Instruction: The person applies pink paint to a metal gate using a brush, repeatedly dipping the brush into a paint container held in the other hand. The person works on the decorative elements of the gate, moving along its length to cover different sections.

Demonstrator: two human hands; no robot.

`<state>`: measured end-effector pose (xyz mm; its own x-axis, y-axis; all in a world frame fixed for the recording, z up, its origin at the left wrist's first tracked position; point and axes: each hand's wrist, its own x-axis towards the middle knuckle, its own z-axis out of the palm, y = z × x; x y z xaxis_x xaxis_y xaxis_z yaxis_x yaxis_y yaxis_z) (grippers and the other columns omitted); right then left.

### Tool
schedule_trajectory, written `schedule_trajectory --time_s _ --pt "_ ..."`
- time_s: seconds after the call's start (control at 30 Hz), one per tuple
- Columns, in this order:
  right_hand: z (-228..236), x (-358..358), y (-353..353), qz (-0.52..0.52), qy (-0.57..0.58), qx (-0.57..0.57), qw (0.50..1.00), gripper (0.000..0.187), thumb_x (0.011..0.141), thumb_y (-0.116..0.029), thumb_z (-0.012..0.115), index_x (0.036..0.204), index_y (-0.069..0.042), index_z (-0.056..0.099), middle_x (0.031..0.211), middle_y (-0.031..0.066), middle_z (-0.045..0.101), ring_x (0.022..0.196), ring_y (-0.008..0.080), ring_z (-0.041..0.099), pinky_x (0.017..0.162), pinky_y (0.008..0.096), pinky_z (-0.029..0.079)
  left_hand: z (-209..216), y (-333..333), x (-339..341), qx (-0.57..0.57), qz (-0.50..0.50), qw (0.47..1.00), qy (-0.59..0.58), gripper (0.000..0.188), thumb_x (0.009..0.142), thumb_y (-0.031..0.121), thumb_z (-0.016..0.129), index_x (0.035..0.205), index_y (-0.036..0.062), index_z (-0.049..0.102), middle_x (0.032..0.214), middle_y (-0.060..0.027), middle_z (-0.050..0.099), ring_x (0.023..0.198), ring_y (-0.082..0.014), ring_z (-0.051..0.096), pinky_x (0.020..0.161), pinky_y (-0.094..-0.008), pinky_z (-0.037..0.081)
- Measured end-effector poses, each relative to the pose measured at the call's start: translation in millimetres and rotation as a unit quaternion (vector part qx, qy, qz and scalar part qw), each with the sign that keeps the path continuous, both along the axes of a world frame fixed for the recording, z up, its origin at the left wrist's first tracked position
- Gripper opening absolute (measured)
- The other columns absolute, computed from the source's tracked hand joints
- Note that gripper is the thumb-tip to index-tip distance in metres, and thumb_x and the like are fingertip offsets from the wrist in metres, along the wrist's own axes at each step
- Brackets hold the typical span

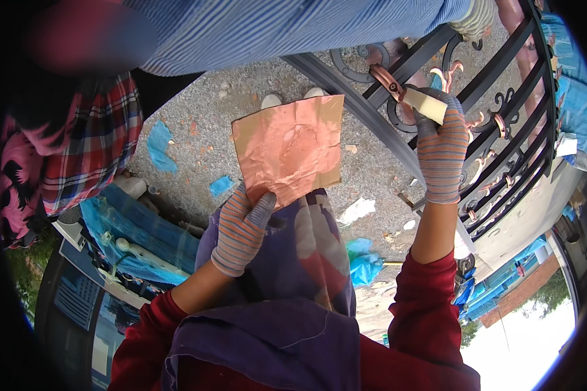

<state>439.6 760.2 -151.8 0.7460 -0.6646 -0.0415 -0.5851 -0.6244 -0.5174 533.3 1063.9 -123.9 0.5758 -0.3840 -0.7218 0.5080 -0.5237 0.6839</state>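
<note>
My left hand [240,229], in a striped knit glove, grips the lower edge of a piece of cardboard [248,140] smeared with wet-looking copper-pink paint. My right hand [442,146], gloved the same way, is closed around a pale cream block [426,105] that looks like a piece of sponge. The block's far end meets or nearly meets a copper-coloured collar [387,82] on a black metal railing panel [496,78]. Scrolls and leaf-shaped ornaments [450,77] on the panel are partly copper-coloured. My right fingertips are partly hidden behind the block.
Across the top reaches another person's blue striped sleeve [293,29], its gloved hand [476,21] by the railing. A plaid garment [94,140] is at the left. Blue scraps [160,146] lie on the gravelly ground [202,117]. A blue plastic bag [365,264] lies near my legs.
</note>
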Motion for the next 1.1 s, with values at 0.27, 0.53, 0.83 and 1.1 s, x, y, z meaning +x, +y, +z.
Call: schedule_trajectory --time_s 0.27,0.53,0.83,1.1 --pt "-6 11 12 0.029 0.019 -0.056 0.998 0.036 0.071 0.0 0.071 0.105 -0.002 0.062 0.092 0.0141 0.064 0.084 0.0311 0.061 0.08 0.0349 0.05 -2 9 4 0.044 -0.112 0.99 -0.073 0.01 0.089 0.009 0.064 0.09 0.0006 0.06 0.074 -0.0085 0.062 0.063 -0.0175 0.055 0.057 -0.032 0.043" --pt "-12 17 26 0.025 -0.067 -0.041 0.997 0.044 0.063 0.011 0.06 0.104 -0.003 0.062 0.093 0.0131 0.061 0.085 0.028 0.058 0.081 0.0341 0.047 3 10 7 0.028 -0.05 0.998 0.02 0.017 0.092 0.012 0.06 0.101 -0.0019 0.061 0.089 -0.0092 0.066 0.081 -0.0118 0.062 0.07 -0.0259 0.051" --pt "-11 -14 31 -0.079 -0.125 -0.022 0.989 0.029 0.069 0.006 0.069 0.096 -0.005 0.063 0.094 0.0121 0.061 0.084 0.0275 0.06 0.076 0.0335 0.048 12 5 15 0.018 -0.094 0.995 -0.032 0.017 0.091 0.012 0.06 0.1 -0.0021 0.063 0.09 -0.0101 0.067 0.082 -0.0149 0.062 0.073 -0.0276 0.05" --pt "-28 -34 30 -0.098 -0.124 -0.015 0.987 0.032 0.07 0.005 0.066 0.1 -0.005 0.062 0.092 0.0106 0.062 0.086 0.0281 0.059 0.081 0.0348 0.048 10 2 13 -0.004 -0.03 1.0 0.003 0.017 0.091 0.008 0.06 0.104 -0.0024 0.06 0.093 -0.0081 0.066 0.078 -0.0125 0.062 0.07 -0.0253 0.051"
